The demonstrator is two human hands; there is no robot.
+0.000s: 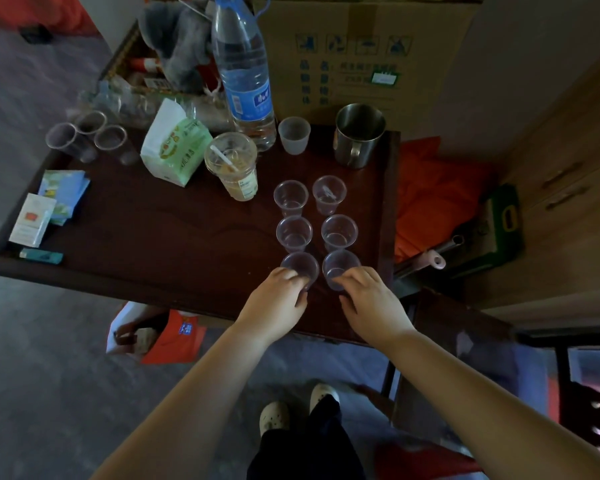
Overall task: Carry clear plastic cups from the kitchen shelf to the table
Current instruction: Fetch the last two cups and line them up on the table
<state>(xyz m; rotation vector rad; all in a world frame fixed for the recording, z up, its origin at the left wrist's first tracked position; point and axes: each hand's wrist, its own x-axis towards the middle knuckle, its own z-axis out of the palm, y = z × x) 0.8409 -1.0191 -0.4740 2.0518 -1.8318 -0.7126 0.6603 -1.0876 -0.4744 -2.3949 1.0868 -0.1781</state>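
Observation:
Several clear plastic cups stand upright in two columns on the dark wooden table [174,244]. The far pair [291,197] [329,194] and the middle pair [294,233] [339,232] stand free. My left hand [278,301] wraps its fingers around the near-left cup [300,266]. The near-right cup [340,265] is gripped by my right hand [369,299]. Both near cups rest on the table close to its front edge.
A tall water bottle [245,71], a steel mug [359,135], a frosted cup [294,135], a lidded drink cup [232,166] and a green-white packet [174,147] stand behind. Three glasses [87,135] sit far left. A cardboard box [364,53] backs the table.

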